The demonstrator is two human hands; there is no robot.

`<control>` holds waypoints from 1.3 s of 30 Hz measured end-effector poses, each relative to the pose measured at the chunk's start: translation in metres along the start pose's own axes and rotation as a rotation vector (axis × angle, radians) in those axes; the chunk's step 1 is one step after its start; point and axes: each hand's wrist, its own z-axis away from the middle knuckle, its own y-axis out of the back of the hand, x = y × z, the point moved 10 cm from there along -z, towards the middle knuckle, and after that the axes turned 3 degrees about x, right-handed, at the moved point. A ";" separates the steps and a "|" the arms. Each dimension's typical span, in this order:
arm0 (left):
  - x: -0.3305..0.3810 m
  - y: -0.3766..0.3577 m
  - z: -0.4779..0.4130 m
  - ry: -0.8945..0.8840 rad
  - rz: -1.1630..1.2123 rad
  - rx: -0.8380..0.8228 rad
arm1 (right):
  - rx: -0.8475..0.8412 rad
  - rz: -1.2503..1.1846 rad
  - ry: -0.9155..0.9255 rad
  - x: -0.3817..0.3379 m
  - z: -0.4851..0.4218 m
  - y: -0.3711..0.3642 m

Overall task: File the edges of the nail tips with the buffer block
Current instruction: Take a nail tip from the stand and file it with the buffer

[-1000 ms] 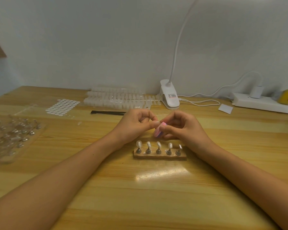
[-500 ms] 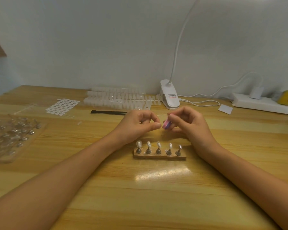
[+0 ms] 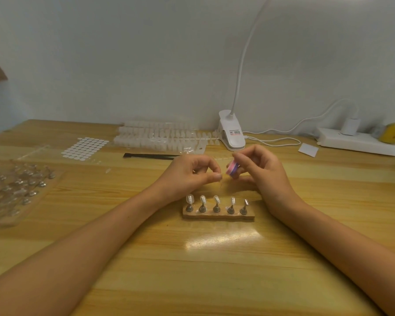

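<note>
**A:** Head view: where is the buffer block (image 3: pixel 233 170)?

**B:** Off the table (image 3: pixel 192 270), in the right hand (image 3: pixel 260 172). The fingers (image 3: pixel 244 156) curl over the pink and purple block from above, with the thumb underneath. It is just beside the left hand (image 3: pixel 192 174), with a slight gap between them.

**A:** And the left hand?

**B:** Thumb and forefinger are pressed together in a tight pinch, aimed at the block. A clear nail tip may be between them, but it is too small to see, so I cannot tell.

**A:** The other nail tips (image 3: pixel 216 199)?

**B:** They stand on a row of pegs in a wooden stand (image 3: pixel 218 216), near both wrists. Strips of spare tips (image 3: pixel 157 135) lie further back by the clip lamp (image 3: pixel 232 133).

**A:** How would these handle?

**B:** I'd judge a tip to be featherlight, thin, glossy plastic. It would be springy, easy to flick away and liable to crack if squeezed hard. Pinch it at the base across its width, leaving the free edge exposed. The block looks like light, slightly giving foam, so hold it by its flanks and keep a gritty face open.
</note>
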 end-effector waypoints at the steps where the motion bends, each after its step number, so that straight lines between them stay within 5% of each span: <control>1: -0.002 0.002 0.000 0.014 0.020 0.012 | -0.070 0.048 0.000 0.001 0.001 -0.008; 3: -0.005 0.004 -0.001 0.033 0.045 0.022 | -0.154 0.143 0.030 -0.001 0.005 -0.021; 7: -0.006 0.000 -0.001 0.056 0.070 -0.009 | 0.015 0.017 0.051 -0.006 0.002 0.002; 11: -0.009 0.005 -0.001 0.070 0.129 0.021 | -0.156 0.154 0.078 -0.007 0.007 -0.022; 15: -0.009 0.002 -0.001 0.077 0.105 0.012 | 0.012 0.049 0.078 -0.009 0.001 0.000; 18: -0.011 0.007 -0.002 0.078 0.114 0.052 | -0.172 0.152 0.051 -0.003 0.006 -0.022; 22: -0.011 0.005 -0.001 0.087 0.103 0.048 | -0.011 0.036 0.061 -0.007 0.002 -0.002; 26: -0.012 0.008 -0.001 0.108 0.137 0.061 | -0.178 0.093 0.027 -0.002 0.006 -0.023; 30: -0.012 0.007 0.000 0.144 0.130 0.059 | -0.016 -0.006 0.032 -0.005 0.002 -0.002; 34: -0.009 0.009 0.001 0.130 0.145 0.061 | -0.180 0.083 0.024 -0.003 0.007 -0.024; 39: -0.012 0.008 0.000 0.124 0.139 0.068 | 0.001 -0.057 -0.013 -0.003 0.002 0.000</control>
